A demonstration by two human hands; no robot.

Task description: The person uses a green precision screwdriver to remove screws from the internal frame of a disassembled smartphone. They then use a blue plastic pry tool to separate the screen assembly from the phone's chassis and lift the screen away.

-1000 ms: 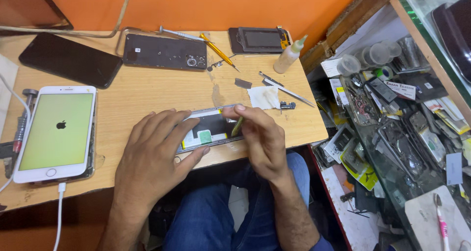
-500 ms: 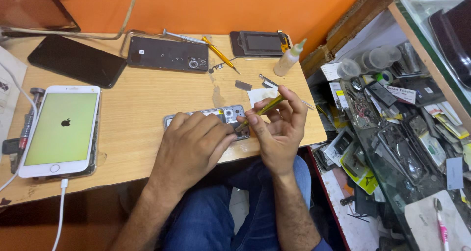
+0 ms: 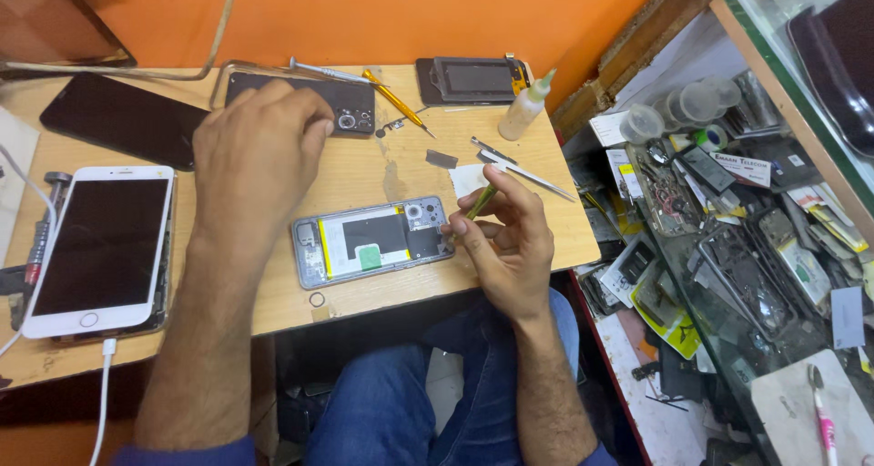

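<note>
We have the opened phone lying face down near the table front edge with its back cover off, so battery and boards are bare, which we judge as disassembly well begun but inner parts not yet lifted out. Our right hand, at three o'clock of it, pinches a yellow-green tool between closed fingers. Our left hand, at eleven o'clock, hovers half-curled and empty beside the dark back cover.

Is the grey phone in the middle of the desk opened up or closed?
Opened up. The grey phone lies with its back cover off, showing its battery and circuit parts, while the right hand holds a thin green tool beside it.
</note>
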